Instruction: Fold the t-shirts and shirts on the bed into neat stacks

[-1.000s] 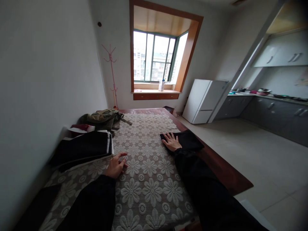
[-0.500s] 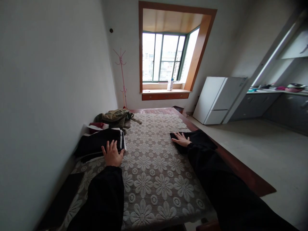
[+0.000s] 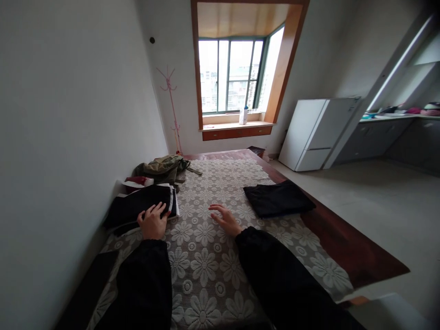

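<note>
Head view gives me one folded black cloth point(image 3: 278, 199) on the right side of the desk point(image 3: 357, 247): plain, flat, roughly rectangular, lying partly on the flowered tablecloth point(image 3: 202, 266) and partly on bare reddish-brown wood. Against the wall on the left I have one stack of folded cloth point(image 3: 134, 208), black on top, with white edges showing at its right end; I count at least two dark layers, but the full number I cannot tell. Behind the stack are one red-and-white item point(image 3: 137, 182) and one olive bag point(image 3: 163, 167) with a strap trailing onto the tablecloth.

Two hands are in my picture, both in black sleeves point(image 3: 147, 279). The left hand point(image 3: 153, 224) reaches forward, back upward, fingers spread over the near edge of the stack; whether its grip clasps any cloth I cannot tell. The right hand point(image 3: 227, 221) is between stack and black cloth, fingers pointing left and slightly bent, its grip loose with nothing in it; I cannot make out whether it touches the tablecloth.
</note>
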A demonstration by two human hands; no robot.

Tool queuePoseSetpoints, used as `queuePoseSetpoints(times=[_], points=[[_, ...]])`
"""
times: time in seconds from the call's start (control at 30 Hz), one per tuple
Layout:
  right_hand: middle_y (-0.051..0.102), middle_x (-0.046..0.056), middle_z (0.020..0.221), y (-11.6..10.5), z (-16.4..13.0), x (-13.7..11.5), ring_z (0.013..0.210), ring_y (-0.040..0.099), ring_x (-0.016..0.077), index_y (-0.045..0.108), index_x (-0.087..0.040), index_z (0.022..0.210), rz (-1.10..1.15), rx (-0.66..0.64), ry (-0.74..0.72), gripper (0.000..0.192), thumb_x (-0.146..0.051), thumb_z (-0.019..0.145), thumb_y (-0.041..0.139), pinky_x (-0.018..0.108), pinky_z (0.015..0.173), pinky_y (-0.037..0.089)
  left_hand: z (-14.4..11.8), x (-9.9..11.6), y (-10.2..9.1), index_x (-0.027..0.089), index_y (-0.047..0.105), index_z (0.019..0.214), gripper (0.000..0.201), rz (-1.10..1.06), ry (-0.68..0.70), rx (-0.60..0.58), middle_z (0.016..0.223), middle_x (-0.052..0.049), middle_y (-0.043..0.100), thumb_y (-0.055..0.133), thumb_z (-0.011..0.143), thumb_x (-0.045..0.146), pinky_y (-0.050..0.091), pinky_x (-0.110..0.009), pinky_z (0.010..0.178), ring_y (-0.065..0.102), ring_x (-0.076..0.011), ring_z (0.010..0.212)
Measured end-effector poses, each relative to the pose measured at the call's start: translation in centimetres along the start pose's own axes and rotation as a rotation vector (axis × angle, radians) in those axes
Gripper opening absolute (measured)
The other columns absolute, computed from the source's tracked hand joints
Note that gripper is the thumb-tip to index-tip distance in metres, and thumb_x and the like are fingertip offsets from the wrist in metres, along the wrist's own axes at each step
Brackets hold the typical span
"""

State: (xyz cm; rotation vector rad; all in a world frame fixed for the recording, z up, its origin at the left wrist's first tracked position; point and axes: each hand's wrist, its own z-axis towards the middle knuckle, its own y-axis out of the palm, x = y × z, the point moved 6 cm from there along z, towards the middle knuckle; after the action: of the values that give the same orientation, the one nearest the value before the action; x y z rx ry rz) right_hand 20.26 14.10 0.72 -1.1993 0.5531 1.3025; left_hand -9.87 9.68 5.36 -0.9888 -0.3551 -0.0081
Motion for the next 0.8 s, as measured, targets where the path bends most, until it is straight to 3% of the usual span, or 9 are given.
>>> queuePoseSetpoints(times=[0.13,0.23,0.33,0.43,0.53,0.63,0.7,0.8], points=[[0.072,0.007,0.117,-1.2,-0.1,-0.2,0.115,0.064,0.0266,0.076,-0.027,0.104,0.021,0.054,0.031,0.024,-0.041,0.089,0.065,0.045,0.105,0.046,0.4,-0.5,-0.3,0.031,0.076,0.113,0.029,-0.121,-0.042,0.08,0.125,-0.008,0.078,0.055,0.095,0.04,0.026,-0.055,0.114,0.064,-0.0281,0.121],[0.073,0.005,0.108,-1.1,-0.2,-0.6,0.103,0.066,0.0252,0.077,-0.028,0.1,0.09,0.053,0.06,0.023,-0.046,0.088,0.067,0.043,0.096,0.05,0.5,-0.7,-1.8,0.026,0.074,0.116,0.037,-0.226,-0.111,0.18,0.119,-0.012,0.079,0.048,0.098,0.046,0.03,-0.055,0.114,0.068,-0.0289,0.115],[0.074,0.005,0.1,0.7,-0.6,-1.5,0.09,0.067,0.0225,0.076,-0.026,0.1,0.319,-0.096,0.094,0.034,-0.056,0.086,0.071,0.041,0.088,0.053,0.0,0.3,-4.1,0.025,0.072,0.116,0.041,-0.413,-0.111,0.308,0.122,-0.01,0.078,0.043,0.1,0.049,0.029,-0.052,0.119,0.069,-0.0266,0.115],[0.075,0.008,0.107,3.6,-1.7,-2.7,0.087,0.07,0.0222,0.072,-0.023,0.114,0.657,-0.348,0.193,0.052,-0.066,0.085,0.068,0.041,0.084,0.055,-1.6,3.3,-5.5,0.026,0.07,0.119,0.037,-0.575,0.02,0.359,0.126,-0.006,0.077,0.044,0.101,0.046,0.023,-0.051,0.125,0.067,-0.0239,0.12],[0.071,0.01,0.128,5.5,-2.9,-3.5,0.104,0.071,0.027,0.063,-0.028,0.131,0.981,-0.491,0.338,0.067,-0.076,0.084,0.064,0.047,0.091,0.055,-4.3,8.4,-4.7,0.027,0.071,0.117,0.033,-0.711,0.35,0.194,0.123,-0.005,0.078,0.046,0.101,0.042,0.023,-0.053,0.127,0.069,-0.0231,0.118],[0.071,0.01,0.126,4.9,-3.0,-3.1,0.118,0.066,0.0293,0.068,-0.024,0.122,1.134,-0.384,0.434,0.072,-0.082,0.081,0.061,0.048,0.101,0.051,-7.5,13.3,-2.4,0.028,0.069,0.128,0.034,-0.781,0.678,-0.153,0.136,-0.008,0.072,0.053,0.099,0.036,0.036,-0.052,0.122,0.065,-0.0248,0.127],[0.074,0.011,0.117,3.9,-2.7,-2.5,0.121,0.064,0.0293,0.072,-0.021,0.113,1.16,-0.261,0.448,0.067,-0.079,0.081,0.062,0.045,0.104,0.05,-8.7,14.6,-1.0,0.03,0.062,0.139,0.041,-0.78,0.733,-0.306,0.146,-0.009,0.064,0.055,0.098,0.03,0.041,-0.051,0.119,0.058,-0.0255,0.136],[0.076,0.006,0.108,2.4,-1.9,-1.6,0.116,0.066,0.0293,0.07,-0.026,0.111,1.134,-0.065,0.41,0.051,-0.066,0.08,0.071,0.045,0.099,0.053,-8.4,14.3,0.2,0.031,0.054,0.146,0.051,-0.757,0.661,-0.361,0.149,-0.008,0.061,0.059,0.096,0.027,0.042,-0.049,0.12,0.055,-0.026,0.139]])
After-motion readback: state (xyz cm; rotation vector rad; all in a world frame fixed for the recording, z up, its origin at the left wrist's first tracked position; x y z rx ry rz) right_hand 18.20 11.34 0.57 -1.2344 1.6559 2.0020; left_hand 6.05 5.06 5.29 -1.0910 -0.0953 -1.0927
